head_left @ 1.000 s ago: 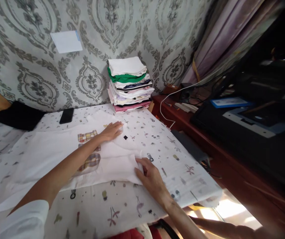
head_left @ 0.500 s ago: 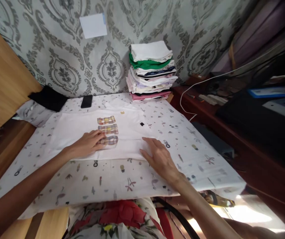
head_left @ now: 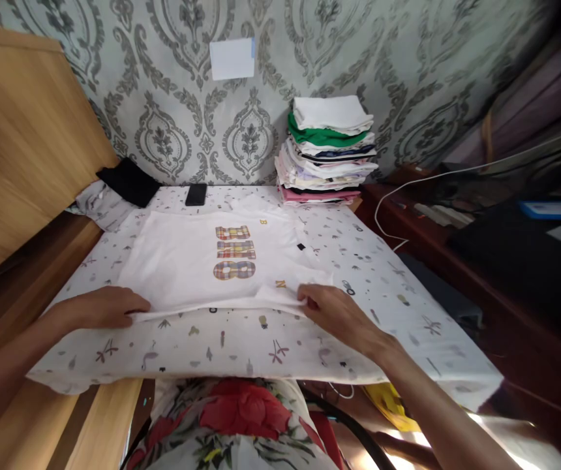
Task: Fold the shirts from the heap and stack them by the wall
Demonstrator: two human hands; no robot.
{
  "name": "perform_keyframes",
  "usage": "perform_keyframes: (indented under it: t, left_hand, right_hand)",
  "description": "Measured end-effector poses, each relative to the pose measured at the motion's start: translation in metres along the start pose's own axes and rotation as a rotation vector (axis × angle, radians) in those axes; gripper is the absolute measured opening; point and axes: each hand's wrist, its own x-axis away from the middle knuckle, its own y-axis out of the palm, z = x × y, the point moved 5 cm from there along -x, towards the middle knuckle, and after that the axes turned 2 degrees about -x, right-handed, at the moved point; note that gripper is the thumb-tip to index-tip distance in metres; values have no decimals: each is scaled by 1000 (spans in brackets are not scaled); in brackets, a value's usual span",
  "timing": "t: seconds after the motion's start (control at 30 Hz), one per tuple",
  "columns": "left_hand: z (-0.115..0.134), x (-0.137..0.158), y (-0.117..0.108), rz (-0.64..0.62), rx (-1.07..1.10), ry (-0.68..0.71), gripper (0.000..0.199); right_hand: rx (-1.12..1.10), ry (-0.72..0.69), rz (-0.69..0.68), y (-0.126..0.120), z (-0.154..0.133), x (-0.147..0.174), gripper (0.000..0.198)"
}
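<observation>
A white T-shirt (head_left: 182, 258) with plaid lettering lies spread sideways over the patterned cloth, its near edge slightly raised. At that edge's left corner, my left hand (head_left: 114, 307) has its fingers closed on the fabric. My right hand (head_left: 336, 313) pinches the same near edge farther right, close to a small yellow letter print. Small folds run through the fabric beside the right fingers. The fingertips of both hands are partly hidden.
Folded clothes (head_left: 327, 153) form a tall stack at the back right against the wall. A black phone (head_left: 196, 194) and a folded black cloth (head_left: 128, 183) lie at the back left. A wooden panel (head_left: 30, 143) borders the left side; a white cable (head_left: 383, 196) hangs at right.
My left hand has moved from the plaid print to the shirt's near left corner and closed there. My right hand has gone from lying flat to pinching the near edge. The view has shifted left.
</observation>
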Motion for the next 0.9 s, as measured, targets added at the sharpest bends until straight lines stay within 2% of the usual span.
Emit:
perform_keyframes:
  t: [0.1, 0.17, 0.2, 0.27, 0.33, 0.37, 0.4, 0.47, 0.53, 0.6, 0.63, 0.7, 0.77, 0.83, 0.9]
  left_hand:
    - [9, 13, -1, -103, 57, -2, 10]
    - [22, 9, -7, -122, 142, 86, 15]
    - [31, 1, -12, -74, 175, 150, 20]
    - [51, -24, -20, 159, 192, 263, 29]
    - [75, -53, -20, 495, 150, 320, 35]
    - [90, -67, -12, 597, 115, 346, 40]
    - [106, -80, -1, 618, 71, 395, 45]
    - [139, -100, 26, 562, -17, 555, 53]
    - [164, -106, 48, 477, -74, 754, 59]
    - [170, -107, 55, 435, -98, 858, 65]
    - [164, -109, 53, 443, -105, 854, 67]
    - [136, -118, 38, 498, -123, 739, 65]
    - [88, -133, 15, 565, -138, 529, 59]
    - [30, -147, -10, 630, -122, 255, 54]
    - [-26, -155, -34, 678, -93, -15, 53]
  right_hand:
    - [-88, -65, -150, -8, -21, 38, 16]
    - [-165, -98, -304, -11, -34, 58, 9]
    - [-197, -117, -370, -11, -40, 64, 4]
    - [-251, -146, -415, -11, -49, 62, 14]
    - [-296, -159, -321, -8, -53, 45, 22]
    - [-305, -167, -232, -5, -53, 32, 25]
    - [-305, -183, -140, -1, -52, 18, 27]
    - [-290, -238, 0, 11, -50, -8, 30]
    - [-280, -296, 55, 27, -48, -30, 33]
    - [-269, -333, 55, 43, -45, -46, 33]
    - [-254, -344, 55, 49, -43, -54, 33]
    - [-213, -376, 59, 55, -41, -68, 32]
    - [-169, -401, 77, 55, -36, -88, 31]
    - [-109, -401, 105, 48, -27, -118, 29]
    - [-16, -329, 129, 36, -13, -158, 30]
